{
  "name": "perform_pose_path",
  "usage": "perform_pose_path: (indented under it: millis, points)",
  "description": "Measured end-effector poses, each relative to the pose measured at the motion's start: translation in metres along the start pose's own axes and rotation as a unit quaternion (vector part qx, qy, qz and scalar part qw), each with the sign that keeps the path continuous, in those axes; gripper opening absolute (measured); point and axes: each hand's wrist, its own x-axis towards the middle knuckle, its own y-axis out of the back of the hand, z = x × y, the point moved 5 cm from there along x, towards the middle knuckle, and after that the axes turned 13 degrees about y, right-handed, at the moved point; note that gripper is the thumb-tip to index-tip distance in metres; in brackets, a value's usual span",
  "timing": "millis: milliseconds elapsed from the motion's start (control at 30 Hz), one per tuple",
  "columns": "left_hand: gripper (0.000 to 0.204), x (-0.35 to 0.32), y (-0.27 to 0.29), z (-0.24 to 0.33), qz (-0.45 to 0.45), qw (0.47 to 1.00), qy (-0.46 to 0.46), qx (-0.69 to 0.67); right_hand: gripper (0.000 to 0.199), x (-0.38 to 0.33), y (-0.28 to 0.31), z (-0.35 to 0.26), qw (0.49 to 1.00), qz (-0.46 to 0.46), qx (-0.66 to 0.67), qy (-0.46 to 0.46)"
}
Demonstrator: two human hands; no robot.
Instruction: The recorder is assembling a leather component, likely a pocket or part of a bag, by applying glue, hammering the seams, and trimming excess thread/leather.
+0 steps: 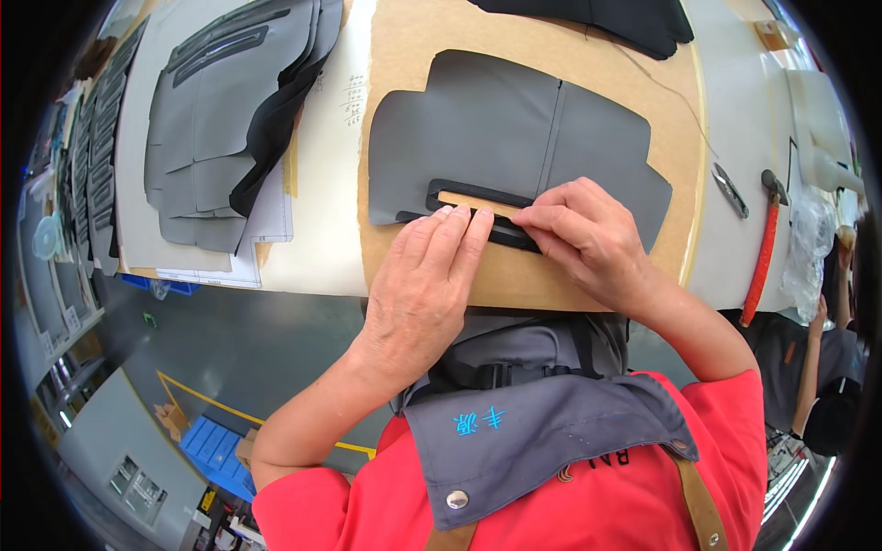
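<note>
In front of me lies a grey sheet-material panel (487,119) with a seam across its right part. Near its lower edge is a long narrow slot bordered by a black strip (482,192); tan board shows through it. My left hand (413,289) lies with fingers stretched out, fingertips pressing the slot's lower border. At the slot's right end my right hand (593,239) is closed, thumb and forefinger pinching the black border. Its fingers partly hide the edge they grip.
A stack of similar grey pieces (207,119) lies at the left, and black material (606,18) at the far edge. On the right are small snips (730,191), a red-handled hammer (763,253) and clear plastic (808,239). Another person's arm (810,367) shows at the far right.
</note>
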Motion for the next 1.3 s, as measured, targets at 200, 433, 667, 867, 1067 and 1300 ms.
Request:
perform_pose_path:
  millis: [200,433,667,867,1067,1300]
  points:
    - [0.062,0.002,0.002,-0.001,-0.005,1.000,0.002,-0.009,0.039,-0.007,-0.002,0.001,0.998,-0.010,-0.033,0.056]
    - [0.064,-0.001,0.002,-0.003,-0.007,1.000,-0.018,-0.005,0.038,-0.009,-0.003,-0.007,0.983,-0.023,-0.099,0.155]
    - [0.068,0.000,-0.003,0.001,0.000,1.000,-0.007,0.005,0.043,-0.009,-0.004,-0.010,0.981,-0.028,-0.118,0.154]
    - [0.071,-0.003,-0.007,0.002,0.014,0.999,-0.013,0.026,0.027,-0.004,0.003,-0.007,0.998,-0.004,-0.059,0.030]
    - [0.070,-0.002,-0.009,0.003,0.010,0.999,-0.033,-0.022,0.026,-0.011,0.003,-0.003,0.999,0.002,-0.039,-0.004]
    - [0.070,0.000,-0.006,0.005,-0.007,0.999,-0.023,-0.037,0.034,-0.019,0.003,-0.004,0.995,0.003,-0.079,0.068]
